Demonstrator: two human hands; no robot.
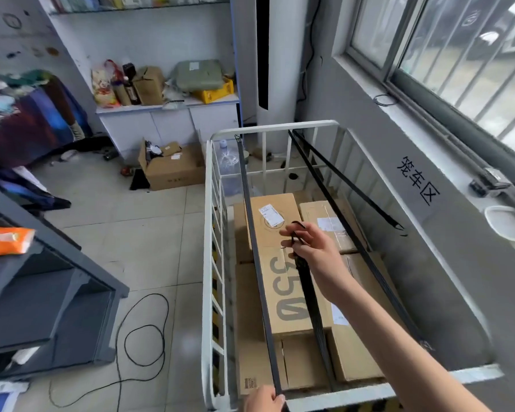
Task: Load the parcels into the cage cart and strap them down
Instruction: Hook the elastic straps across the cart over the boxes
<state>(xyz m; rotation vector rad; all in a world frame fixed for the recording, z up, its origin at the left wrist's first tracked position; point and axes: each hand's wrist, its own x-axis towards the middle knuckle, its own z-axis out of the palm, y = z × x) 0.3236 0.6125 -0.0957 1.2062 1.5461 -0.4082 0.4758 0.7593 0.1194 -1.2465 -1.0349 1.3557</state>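
The white cage cart [275,126] stands by the window wall with several cardboard parcels [283,281] stacked inside; the top one bears a big "350". Black straps cross the cart. One strap [252,227] runs from the far rail to the near rail, where my left hand [263,399] grips its end. My right hand [308,246] reaches over the parcels and pinches the hooked end of a second strap [312,304] that trails back to the near rail. Two more straps [348,185] slant from the far rail to the right side.
An open cardboard box [173,168] sits on the tiled floor left of the cart. A dark shelf unit [48,292] stands at the left, with a black cable [143,331] looped on the floor beside it. A white cabinet [167,120] holds boxes and bags.
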